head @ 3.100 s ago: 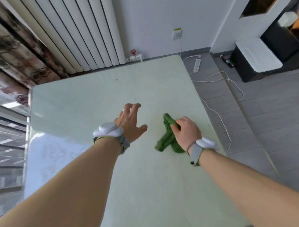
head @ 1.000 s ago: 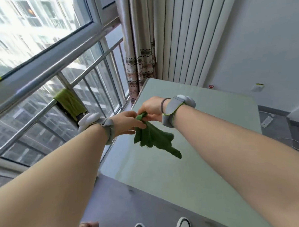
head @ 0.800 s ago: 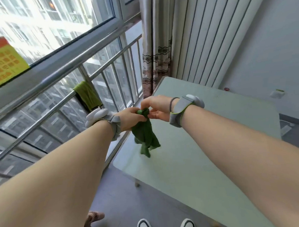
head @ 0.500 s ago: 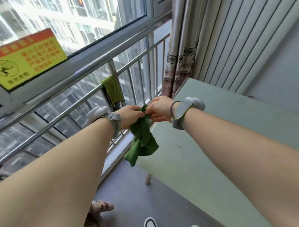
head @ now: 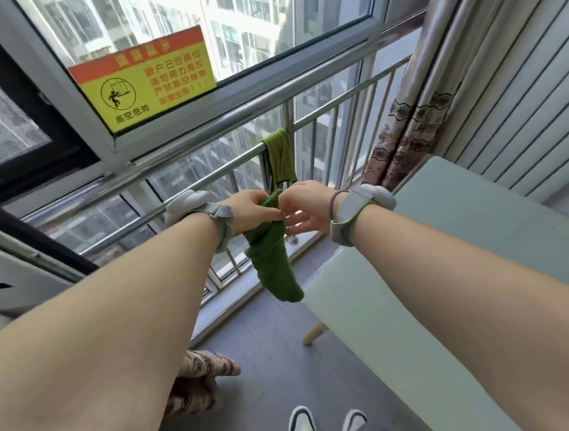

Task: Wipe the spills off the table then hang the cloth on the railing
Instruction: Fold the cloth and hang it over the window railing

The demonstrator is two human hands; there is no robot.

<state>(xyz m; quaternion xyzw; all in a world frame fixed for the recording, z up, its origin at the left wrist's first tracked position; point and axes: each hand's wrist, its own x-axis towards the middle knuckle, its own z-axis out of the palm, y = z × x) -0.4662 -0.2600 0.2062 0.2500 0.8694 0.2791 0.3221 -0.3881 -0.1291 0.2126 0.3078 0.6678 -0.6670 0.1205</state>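
Cloth (head: 272, 261) first: we have the dark green one bunched at its top between both hands, and it hangs as a loose tail in the air, past the near corner of the pale green worktop (head: 473, 239) and above the grey floor (head: 269, 349). Our left hand (head: 248, 210) has its grip closed on the upper edge. Our right hand (head: 304, 204) pinches that same edge with thumb and forefinger while its other fingers spread loose below. Beyond the hands runs the steel railing (head: 184, 184), apart from the cloth and not yet touched by it. A lighter green rag (head: 279, 157) is already draped over the bar just beside an upright post.

We judge the wiping finished and the hanging step underway, with the cloth being opened out before it goes over the bar.

What could go wrong, in our view:
- The cloth is crumpled, so if we throw it over as a wad, more weight may sit on one side and it could slide off to the floor.
- The right hand's hold is only a pinch; shifting fingers to spread the fabric could let the edge slip.
- Aiming at the occupied spot would pile it onto the rag and may drag that one down.
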